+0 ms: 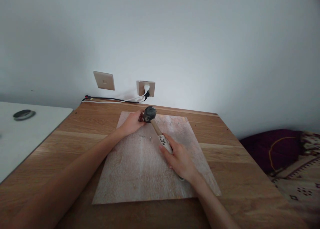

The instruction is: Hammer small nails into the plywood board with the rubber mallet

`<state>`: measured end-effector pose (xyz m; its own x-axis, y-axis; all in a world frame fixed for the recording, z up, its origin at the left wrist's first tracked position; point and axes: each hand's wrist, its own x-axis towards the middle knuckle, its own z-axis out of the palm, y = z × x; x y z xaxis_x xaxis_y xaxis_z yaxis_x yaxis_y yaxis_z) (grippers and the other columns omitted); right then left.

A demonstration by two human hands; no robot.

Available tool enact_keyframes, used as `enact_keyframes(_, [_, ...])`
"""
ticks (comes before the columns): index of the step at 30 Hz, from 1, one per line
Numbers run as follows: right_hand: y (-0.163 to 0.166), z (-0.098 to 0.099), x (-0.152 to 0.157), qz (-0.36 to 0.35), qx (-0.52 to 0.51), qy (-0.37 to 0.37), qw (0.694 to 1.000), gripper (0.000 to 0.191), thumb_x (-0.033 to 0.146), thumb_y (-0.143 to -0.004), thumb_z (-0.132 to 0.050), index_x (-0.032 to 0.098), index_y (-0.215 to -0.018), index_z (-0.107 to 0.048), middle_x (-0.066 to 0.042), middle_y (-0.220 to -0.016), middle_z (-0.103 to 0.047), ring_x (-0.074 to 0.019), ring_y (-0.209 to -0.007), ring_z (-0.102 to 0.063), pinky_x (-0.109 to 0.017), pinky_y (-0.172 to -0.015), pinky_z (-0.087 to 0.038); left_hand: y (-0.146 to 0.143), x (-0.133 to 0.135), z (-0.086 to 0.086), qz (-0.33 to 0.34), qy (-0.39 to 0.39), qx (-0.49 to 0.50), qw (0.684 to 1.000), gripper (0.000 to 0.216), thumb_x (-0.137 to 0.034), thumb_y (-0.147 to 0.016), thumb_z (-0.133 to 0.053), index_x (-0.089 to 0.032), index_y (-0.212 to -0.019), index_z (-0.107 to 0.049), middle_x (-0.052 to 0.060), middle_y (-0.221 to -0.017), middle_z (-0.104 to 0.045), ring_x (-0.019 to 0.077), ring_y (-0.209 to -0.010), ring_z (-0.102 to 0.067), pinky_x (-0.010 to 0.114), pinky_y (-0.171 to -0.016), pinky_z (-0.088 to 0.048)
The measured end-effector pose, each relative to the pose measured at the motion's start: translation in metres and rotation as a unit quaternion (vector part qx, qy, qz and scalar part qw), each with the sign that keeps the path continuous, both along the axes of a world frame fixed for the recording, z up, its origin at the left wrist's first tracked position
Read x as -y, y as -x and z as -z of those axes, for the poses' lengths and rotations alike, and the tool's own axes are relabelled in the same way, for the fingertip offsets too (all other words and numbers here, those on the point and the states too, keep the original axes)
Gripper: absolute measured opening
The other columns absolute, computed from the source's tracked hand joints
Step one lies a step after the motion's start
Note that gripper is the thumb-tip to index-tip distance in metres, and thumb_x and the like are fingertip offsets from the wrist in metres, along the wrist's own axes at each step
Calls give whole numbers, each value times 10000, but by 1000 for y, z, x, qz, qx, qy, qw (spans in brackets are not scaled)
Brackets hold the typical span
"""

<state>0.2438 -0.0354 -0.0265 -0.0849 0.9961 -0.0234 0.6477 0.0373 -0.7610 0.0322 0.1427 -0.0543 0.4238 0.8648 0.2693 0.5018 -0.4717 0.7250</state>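
Note:
My right hand [180, 159] is wrapped round the pale wooden handle of a hammer [156, 126]. Its dark round head [149, 114] hovers over the far edge of a worn, pale board [140, 169] lying on a wooden table [230, 162]. My left hand [132, 122] rests on the board just left of the hammer head. Its fingers are pinched together at something small that the head hides. A few small nails [150, 139] lie loose on the board near the handle.
Two wall plates, one switch [104, 80] and one socket [146, 88] with a white plug and cables, sit behind the table. A white surface [27, 129] with a dark ring [24, 114] adjoins on the left. Dark patterned fabric [287, 155] lies at the right.

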Motion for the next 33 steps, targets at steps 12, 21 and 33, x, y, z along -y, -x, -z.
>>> enact_keyframes(12, [-3,3,-1,0,15,-17,1000,568,428,-1034,-513,136,-1521,-541,-60,-780,-760,-245,-666,-733,-335,-632,-558,8,-1,-6,19,-1,1,1000,391,-167,-724,-674,-185,-1115,-681,44,-950,-771,218,-837,-715,340,-798,-573])
enact_keyframes(21, [-6,2,0,7,44,-58,997,527,396,-1021,-529,138,-1476,-589,-130,-985,-810,-292,-853,-779,-402,-782,-592,18,25,-52,68,-35,-118,990,78,-245,-791,-583,-193,-771,-638,0,-701,-667,163,-652,-591,276,-635,-409])
enact_keyframes(33, [-9,-3,0,79,-70,-20,994,620,484,-1006,-543,137,-1520,-530,43,-559,-614,-145,-389,-568,-230,-398,-422,-20,67,-30,198,-129,-242,941,75,-158,-823,-652,-217,-850,-691,85,-926,-734,279,-917,-688,393,-873,-502])
